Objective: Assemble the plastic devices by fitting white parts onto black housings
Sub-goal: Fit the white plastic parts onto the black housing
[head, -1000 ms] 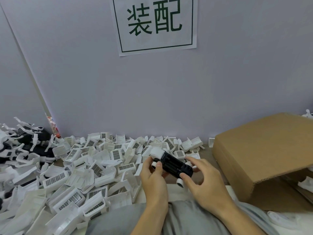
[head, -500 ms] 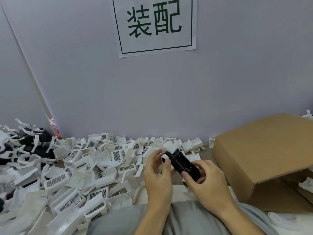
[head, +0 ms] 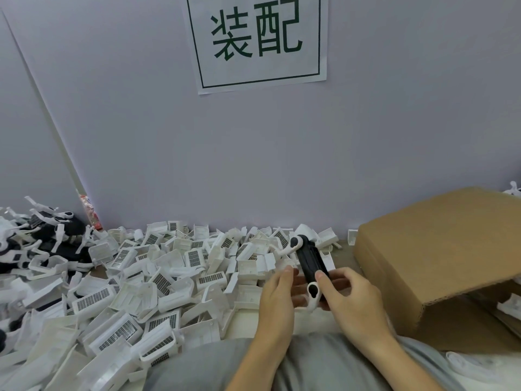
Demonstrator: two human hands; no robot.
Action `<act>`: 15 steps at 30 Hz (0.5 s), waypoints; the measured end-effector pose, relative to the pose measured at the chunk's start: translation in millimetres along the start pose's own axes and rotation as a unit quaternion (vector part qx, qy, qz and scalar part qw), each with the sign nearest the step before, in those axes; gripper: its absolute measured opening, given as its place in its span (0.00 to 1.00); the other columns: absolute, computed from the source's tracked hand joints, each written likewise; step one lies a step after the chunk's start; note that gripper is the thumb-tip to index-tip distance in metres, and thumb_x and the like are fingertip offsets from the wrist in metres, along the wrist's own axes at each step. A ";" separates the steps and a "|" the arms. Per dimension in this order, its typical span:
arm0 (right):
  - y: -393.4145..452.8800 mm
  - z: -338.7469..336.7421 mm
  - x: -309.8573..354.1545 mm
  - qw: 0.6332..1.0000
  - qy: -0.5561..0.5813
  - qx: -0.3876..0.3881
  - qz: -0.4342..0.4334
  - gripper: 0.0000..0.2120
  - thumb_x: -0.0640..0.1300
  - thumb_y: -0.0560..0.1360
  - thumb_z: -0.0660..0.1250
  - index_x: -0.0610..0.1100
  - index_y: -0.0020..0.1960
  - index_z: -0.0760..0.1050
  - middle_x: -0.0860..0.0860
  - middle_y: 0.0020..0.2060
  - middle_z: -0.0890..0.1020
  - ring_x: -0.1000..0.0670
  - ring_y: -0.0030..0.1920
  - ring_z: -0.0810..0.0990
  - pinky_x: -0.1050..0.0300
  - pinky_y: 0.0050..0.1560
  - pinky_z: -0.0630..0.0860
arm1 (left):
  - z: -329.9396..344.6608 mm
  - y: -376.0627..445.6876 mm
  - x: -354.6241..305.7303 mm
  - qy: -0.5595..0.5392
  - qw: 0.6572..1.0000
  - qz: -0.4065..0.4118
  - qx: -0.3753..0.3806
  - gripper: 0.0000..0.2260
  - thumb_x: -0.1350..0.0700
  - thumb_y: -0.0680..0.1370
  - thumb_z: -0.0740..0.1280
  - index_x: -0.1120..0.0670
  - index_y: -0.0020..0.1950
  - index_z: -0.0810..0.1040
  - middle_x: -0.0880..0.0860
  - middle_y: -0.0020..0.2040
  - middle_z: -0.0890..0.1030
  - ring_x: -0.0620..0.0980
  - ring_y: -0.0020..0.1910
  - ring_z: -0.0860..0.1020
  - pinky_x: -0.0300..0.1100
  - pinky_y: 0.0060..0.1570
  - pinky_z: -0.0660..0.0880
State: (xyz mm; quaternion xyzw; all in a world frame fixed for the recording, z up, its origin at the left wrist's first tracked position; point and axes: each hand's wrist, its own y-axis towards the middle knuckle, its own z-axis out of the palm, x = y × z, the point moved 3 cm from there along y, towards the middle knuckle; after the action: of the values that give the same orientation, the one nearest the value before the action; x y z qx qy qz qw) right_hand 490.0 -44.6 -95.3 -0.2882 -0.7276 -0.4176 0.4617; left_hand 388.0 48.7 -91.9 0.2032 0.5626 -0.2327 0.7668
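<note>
A black housing (head: 311, 261) stands nearly on end in front of me, with a white ringed part (head: 312, 292) at its near end and another white ringed part (head: 295, 243) at its far end. My right hand (head: 353, 301) grips the housing's lower half, thumb pressed on its face. My left hand (head: 277, 294) is at the left side, fingers reaching fairly straight beneath the housing and thumb held a little apart from it. A big heap of loose white parts (head: 169, 277) with grilles covers the table to the left.
A cardboard box (head: 437, 263) lies tilted at the right, close to my right hand. A pile of black-and-white assembled devices (head: 42, 244) sits at the far left. A grey wall with a printed sign (head: 259, 40) stands behind. My grey clothing (head: 310, 362) fills the bottom.
The housing has swung from lying across my hands to standing nearly on end. My left thumb has come off it, while the right hand kept its grip.
</note>
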 end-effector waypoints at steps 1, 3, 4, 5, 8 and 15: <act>-2.1 2.0 2.0 1.000 0.004 0.020 -0.010 0.06 0.50 0.75 0.73 0.49 0.41 0.81 0.56 0.33 0.85 0.55 0.34 0.84 0.49 0.43 0.83 | 0.6 0.0 1.4 -0.001 1.000 -0.021 0.019 0.16 0.52 0.85 0.59 0.56 0.49 0.85 0.57 0.46 0.87 0.51 0.43 0.85 0.41 0.41 0.79; -6.3 4.8 6.7 0.998 0.010 0.056 -0.035 0.06 0.49 0.75 0.73 0.49 0.41 0.80 0.54 0.32 0.85 0.53 0.32 0.84 0.49 0.39 0.82 | -0.3 -0.5 2.3 0.000 0.998 -0.054 0.043 0.19 0.47 0.85 0.58 0.55 0.52 0.85 0.55 0.47 0.87 0.48 0.41 0.85 0.36 0.35 0.77; -7.8 5.2 8.8 0.996 0.007 0.067 -0.050 0.05 0.49 0.75 0.73 0.50 0.41 0.80 0.53 0.32 0.85 0.53 0.31 0.83 0.51 0.38 0.82 | -1.4 -0.4 2.7 -0.003 0.997 -0.066 0.046 0.20 0.46 0.84 0.58 0.56 0.53 0.85 0.56 0.46 0.87 0.47 0.39 0.84 0.35 0.33 0.76; -8.8 4.8 10.4 0.995 0.004 0.074 -0.062 0.05 0.49 0.75 0.73 0.51 0.41 0.80 0.54 0.33 0.85 0.53 0.31 0.83 0.52 0.36 0.81 | -2.5 -0.5 2.6 -0.007 0.996 -0.074 0.045 0.21 0.45 0.84 0.58 0.57 0.54 0.85 0.56 0.45 0.87 0.46 0.37 0.84 0.34 0.31 0.75; -10.0 3.7 14.3 0.992 -0.002 0.089 -0.094 0.05 0.49 0.76 0.72 0.52 0.42 0.79 0.54 0.35 0.84 0.52 0.31 0.82 0.54 0.35 0.79 | -5.1 -0.2 1.2 -0.002 0.997 -0.066 0.030 0.20 0.43 0.82 0.61 0.56 0.51 0.85 0.54 0.42 0.86 0.45 0.32 0.81 0.34 0.29 0.73; -7.4 -0.6 8.7 0.996 -0.002 0.058 -0.074 0.10 0.42 0.82 0.61 0.49 0.48 0.80 0.52 0.37 0.84 0.55 0.42 0.82 0.64 0.41 0.75 | -9.3 1.6 1.2 -0.025 0.996 -0.079 -0.037 0.24 0.43 0.85 0.55 0.59 0.49 0.83 0.56 0.26 0.79 0.52 0.27 0.76 0.43 0.36 0.72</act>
State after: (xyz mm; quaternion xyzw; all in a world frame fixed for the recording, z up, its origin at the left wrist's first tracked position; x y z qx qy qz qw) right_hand 480.8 -48.5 -89.7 -0.2069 -0.7712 -0.4069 0.4436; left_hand 382.1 55.1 -95.6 0.1236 0.5660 -0.2763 0.7668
